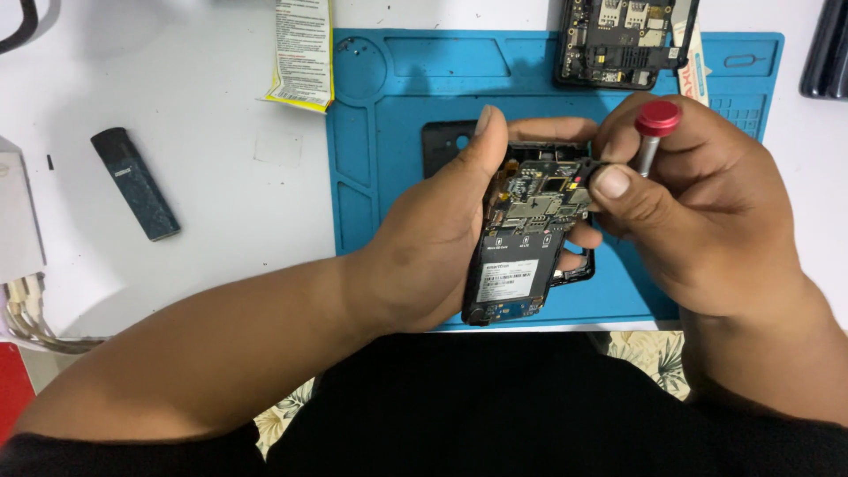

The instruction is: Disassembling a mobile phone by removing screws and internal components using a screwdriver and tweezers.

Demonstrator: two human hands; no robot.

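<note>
My left hand (pixel 433 238) grips an opened black phone (pixel 521 252) from its left side, thumb up along the edge, holding it above the blue mat (pixel 389 132). The phone's back is off, so its circuit board and labelled battery show. My right hand (pixel 698 212) holds a small screwdriver with a red cap (pixel 656 119). Thumb and forefinger pinch at the phone's upper right corner, on a small dark part. The screwdriver's tip is hidden behind my fingers.
A second opened phone (pixel 623 40) lies at the mat's far edge. A black flat piece (pixel 442 141) rests on the mat behind the held phone. On the white table lie a dark lighter-shaped stick (pixel 135 183) at left, a yellow-edged printed leaflet (pixel 302 53), and a cable bundle (pixel 31 314).
</note>
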